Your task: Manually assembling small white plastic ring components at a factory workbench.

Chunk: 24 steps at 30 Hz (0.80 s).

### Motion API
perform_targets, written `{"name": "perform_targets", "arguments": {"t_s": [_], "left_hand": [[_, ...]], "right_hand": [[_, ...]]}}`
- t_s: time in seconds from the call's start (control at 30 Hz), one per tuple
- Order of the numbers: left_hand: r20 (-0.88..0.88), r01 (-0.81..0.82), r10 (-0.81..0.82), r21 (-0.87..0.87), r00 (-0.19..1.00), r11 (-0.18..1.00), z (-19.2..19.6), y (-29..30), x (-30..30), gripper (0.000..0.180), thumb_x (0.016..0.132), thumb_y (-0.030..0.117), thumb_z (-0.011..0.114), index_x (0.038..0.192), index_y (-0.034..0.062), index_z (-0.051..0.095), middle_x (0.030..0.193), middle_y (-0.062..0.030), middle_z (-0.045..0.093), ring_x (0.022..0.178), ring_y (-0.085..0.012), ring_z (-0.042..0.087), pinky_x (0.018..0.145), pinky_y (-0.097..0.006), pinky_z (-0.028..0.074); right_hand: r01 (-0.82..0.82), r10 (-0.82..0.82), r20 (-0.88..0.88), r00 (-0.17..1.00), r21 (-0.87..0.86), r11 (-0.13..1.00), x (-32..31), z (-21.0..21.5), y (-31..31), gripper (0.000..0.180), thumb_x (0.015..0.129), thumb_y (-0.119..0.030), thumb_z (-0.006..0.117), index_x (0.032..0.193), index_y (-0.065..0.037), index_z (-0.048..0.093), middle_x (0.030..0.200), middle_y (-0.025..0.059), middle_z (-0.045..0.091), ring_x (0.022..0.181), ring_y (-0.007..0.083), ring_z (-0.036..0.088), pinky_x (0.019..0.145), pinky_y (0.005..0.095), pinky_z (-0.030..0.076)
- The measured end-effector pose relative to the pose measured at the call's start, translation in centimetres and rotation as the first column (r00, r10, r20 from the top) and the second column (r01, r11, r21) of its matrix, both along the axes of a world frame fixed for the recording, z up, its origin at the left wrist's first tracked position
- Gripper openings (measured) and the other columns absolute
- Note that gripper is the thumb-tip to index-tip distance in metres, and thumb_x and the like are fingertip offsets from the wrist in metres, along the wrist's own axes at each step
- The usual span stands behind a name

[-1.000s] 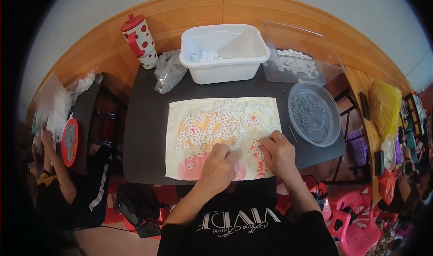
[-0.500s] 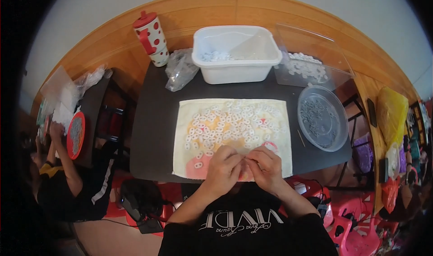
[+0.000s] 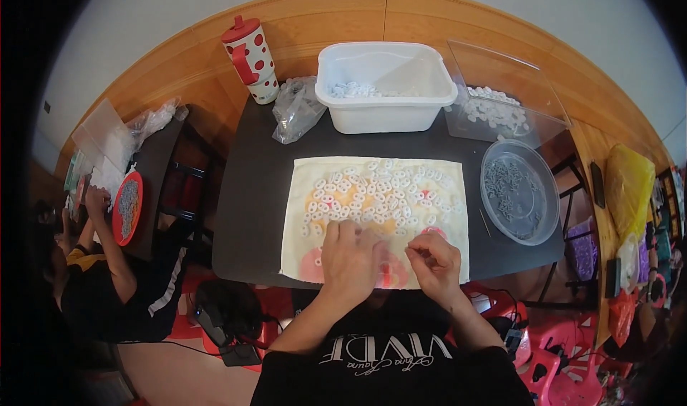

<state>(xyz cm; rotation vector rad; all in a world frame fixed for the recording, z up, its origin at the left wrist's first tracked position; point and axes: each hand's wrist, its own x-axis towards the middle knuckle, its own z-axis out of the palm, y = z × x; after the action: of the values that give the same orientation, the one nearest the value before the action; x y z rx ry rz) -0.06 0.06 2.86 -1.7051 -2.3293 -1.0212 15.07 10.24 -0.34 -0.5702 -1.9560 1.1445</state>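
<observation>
Many small white oval pieces with two holes (image 3: 372,198), like little buttons, lie spread over a cream cloth (image 3: 300,173) with pink and orange patterns. My left hand (image 3: 348,257) is over the cloth at the near edge of these pieces, its fingers bent downward and partly smeared by motion; what they touch is hidden. To its right, above the near right part of the cloth, my right hand (image 3: 436,263) is closed, thumb and fingertips pressed together. Anything pinched there is too small to make out. The two hands are apart.
Behind the cloth stands a white tub (image 3: 386,109) with white pieces. A clear box (image 3: 512,130) of white discs and a round clear tray (image 3: 521,191) of small grey parts are at right. A spotted tumbler (image 3: 252,61) and plastic bag (image 3: 297,109) stand back left. Another person (image 3: 114,284) works at left.
My hands were together at the cloth's near edge and have parted. The left has moved left and forward to the white pieces; the right stays pinched, slightly to the right. The view shifted slightly.
</observation>
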Motion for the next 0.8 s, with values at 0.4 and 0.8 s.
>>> {"name": "perform_targets", "arguments": {"t_s": [0.4,0.8], "left_hand": [[-0.022,-0.059,0.061,0.051,0.998,0.997,-1.3,1.7,0.0,0.015,0.071,-0.002,0.073,0.084,0.0003,0.068,0.097,-0.0125,0.058,0.095,-0.0331,0.051,0.082,-0.040,0.044],[0.834,0.119,-0.312,0.291,0.456,0.949,-2.0,-0.2,-0.7,0.011,0.087,-0.007,0.066,0.098,-0.0023,0.065,0.089,-0.0062,0.066,0.079,-0.0136,0.063,0.072,-0.028,0.051]], "right_hand": [[-0.025,0.024,-0.135,0.991,-0.005,1.000,-0.6,1.2,0.4,0.020,0.082,0.012,0.070,0.098,0.001,0.065,0.087,0.0065,0.065,0.072,0.0093,0.058,0.063,0.0218,0.044],[-0.040,0.042,-0.171,0.984,0.019,0.999,-1.4,1.9,0.2,0.022,0.083,0.012,0.069,0.102,0.001,0.064,0.087,0.0067,0.064,0.074,0.0105,0.056,0.066,0.0227,0.043]]}}
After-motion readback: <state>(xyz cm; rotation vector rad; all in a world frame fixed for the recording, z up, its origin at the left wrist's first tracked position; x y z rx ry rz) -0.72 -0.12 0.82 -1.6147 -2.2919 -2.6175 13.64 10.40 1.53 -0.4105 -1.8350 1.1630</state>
